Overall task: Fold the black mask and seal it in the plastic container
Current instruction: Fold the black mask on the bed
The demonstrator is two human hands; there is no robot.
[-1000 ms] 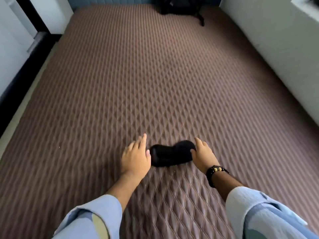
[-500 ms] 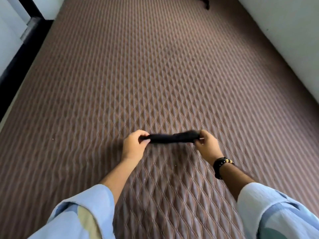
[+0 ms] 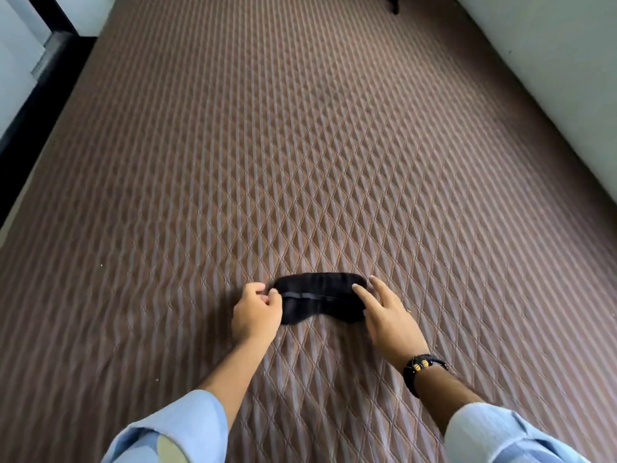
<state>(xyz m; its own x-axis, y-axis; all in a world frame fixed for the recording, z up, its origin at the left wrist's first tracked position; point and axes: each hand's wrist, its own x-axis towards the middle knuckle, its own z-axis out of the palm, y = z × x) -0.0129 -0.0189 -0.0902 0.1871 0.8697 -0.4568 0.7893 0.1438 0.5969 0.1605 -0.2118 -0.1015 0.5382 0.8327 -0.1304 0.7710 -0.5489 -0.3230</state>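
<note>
A black sleep mask (image 3: 317, 289) lies flat on the brown quilted mattress (image 3: 300, 145), strap side up, with a thin elastic band running across its middle. My left hand (image 3: 255, 312) pinches the mask's left end between thumb and fingers. My right hand (image 3: 384, 312) rests at the mask's right end with fingers spread, fingertips touching the fabric. No plastic container is in view.
A pale wall (image 3: 551, 78) runs along the mattress's right side. A dark floor strip and a white door frame (image 3: 40, 61) border the left edge. A black object (image 3: 394, 5) pokes in at the far top end.
Half a second ago both hands held the mask stretched in the air, edge-on. Now it lies flat on the mattress, strap side up, and my right hand's fingers have spread.
</note>
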